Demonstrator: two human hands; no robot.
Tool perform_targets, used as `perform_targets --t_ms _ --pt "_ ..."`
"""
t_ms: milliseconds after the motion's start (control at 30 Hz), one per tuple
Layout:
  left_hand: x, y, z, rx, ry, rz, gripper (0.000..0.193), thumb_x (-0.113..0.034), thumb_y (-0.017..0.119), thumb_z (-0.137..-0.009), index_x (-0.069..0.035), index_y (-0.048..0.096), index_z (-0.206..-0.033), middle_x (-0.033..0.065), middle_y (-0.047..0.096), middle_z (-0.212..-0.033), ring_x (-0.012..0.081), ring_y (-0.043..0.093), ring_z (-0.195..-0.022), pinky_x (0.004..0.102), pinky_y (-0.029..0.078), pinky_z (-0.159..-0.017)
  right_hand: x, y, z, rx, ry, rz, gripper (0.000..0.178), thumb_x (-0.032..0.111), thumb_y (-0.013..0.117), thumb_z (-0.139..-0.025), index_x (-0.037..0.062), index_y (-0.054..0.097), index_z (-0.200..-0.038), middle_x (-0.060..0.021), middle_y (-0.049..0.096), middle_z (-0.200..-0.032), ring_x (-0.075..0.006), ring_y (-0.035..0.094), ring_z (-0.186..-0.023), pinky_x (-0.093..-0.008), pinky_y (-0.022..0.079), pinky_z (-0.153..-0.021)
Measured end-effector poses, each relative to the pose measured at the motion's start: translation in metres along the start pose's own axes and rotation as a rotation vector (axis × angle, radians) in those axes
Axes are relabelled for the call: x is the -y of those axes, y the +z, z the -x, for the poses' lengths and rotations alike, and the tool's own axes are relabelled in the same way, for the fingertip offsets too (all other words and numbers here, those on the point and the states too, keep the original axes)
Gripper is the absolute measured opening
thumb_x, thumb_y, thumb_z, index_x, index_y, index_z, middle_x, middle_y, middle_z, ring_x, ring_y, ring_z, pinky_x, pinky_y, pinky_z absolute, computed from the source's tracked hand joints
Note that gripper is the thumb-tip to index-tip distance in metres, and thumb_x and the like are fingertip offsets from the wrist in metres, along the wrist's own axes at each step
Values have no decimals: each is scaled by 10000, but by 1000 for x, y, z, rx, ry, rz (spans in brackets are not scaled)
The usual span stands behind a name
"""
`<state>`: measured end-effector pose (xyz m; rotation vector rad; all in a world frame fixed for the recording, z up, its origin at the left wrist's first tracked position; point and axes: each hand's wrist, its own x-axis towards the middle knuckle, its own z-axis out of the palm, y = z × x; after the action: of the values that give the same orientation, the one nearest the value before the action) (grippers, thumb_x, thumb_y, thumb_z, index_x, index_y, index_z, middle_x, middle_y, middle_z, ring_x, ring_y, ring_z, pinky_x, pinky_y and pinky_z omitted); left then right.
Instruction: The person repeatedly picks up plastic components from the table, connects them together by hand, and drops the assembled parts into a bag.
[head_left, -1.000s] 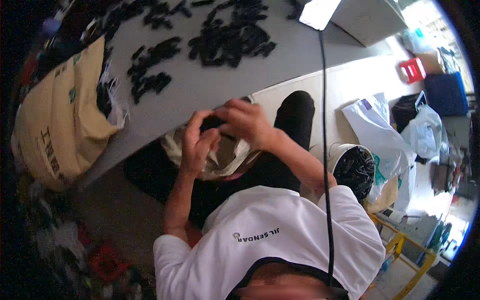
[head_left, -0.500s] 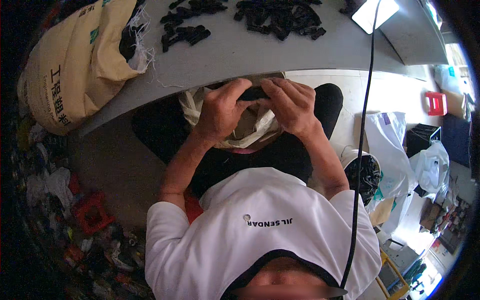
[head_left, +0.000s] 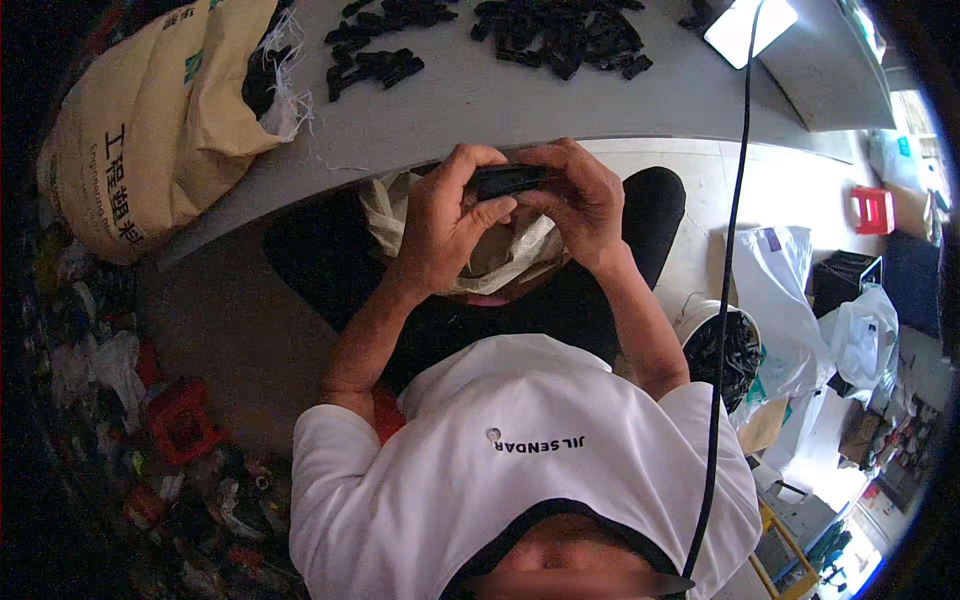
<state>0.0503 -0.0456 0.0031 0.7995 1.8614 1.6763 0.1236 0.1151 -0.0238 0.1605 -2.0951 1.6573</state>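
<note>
Wears a white shirt [head_left: 520, 400]. Grasps a black part [head_left: 506, 182] at its two ends, with left hand [head_left: 438, 222] and right hand [head_left: 588, 205], above an open pale sack [head_left: 543, 250]. Faces a grey table [head_left: 430, 118] beyond, bearing black pieces [head_left: 565, 38], with a tan bag [head_left: 150, 140] at left.

White bag [head_left: 778, 285], black bin [head_left: 838, 278], possibly a red stool [head_left: 883, 206]

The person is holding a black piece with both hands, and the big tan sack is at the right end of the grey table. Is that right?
Not quite: the big tan sack is at the left end of the grey table, as the head view shows. The left hand and right hand do both hold a black piece.
</note>
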Motion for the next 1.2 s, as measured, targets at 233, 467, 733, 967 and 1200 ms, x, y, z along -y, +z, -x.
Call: perform_targets --t_ms 233,467,733,967,1200 --pt "-4 -1 -1 -29 326 -410 279 -103 666 -786 -28 519 -1011 111 572 -919 234 590 -845 335 465 -728 -1 2 7 -61 101 -91 258 22 719 -699 0 601 -927 -77 602 -829 -178 603 -729 -276 489 -623" --pt "-14 -5 3 -44 127 -350 197 -123 653 -812 -25 549 -947 114 583 -845 228 597 -801 338 466 -700 -6 7 5 -60 -20 -58 318 81 760 -664 -6 592 -920 -85 597 -818 -207 597 -743 -284 479 -654" --pt "-1 -19 -9 -10 213 -410 200 -182 624 -845 -20 561 -946 115 600 -860 247 597 -796 360 466 -706 -13 7 6 63 25 -14 306 53 724 -731 -43 597 -992 -65 579 -836 -103 573 -713 -243 454 -572" --pt "35 -80 -120 -438 470 -1055 233 -72 662 -775 -47 597 -997 119 548 -915 311 529 -875 432 446 -724 -27 9 -33 33 -98 574 181 74 676 -741 20 612 -902 -120 548 -837 -304 573 -680 -353 469 -577" --pt "74 -97 -195 -517 554 -1394 232 -60 690 -736 -34 602 -948 126 508 -944 311 473 -947 461 445 -712 -75 -1 -97 -185 2 1086 91 102 527 -780 73 538 -865 -119 496 -893 -333 560 -782 -453 455 -586"
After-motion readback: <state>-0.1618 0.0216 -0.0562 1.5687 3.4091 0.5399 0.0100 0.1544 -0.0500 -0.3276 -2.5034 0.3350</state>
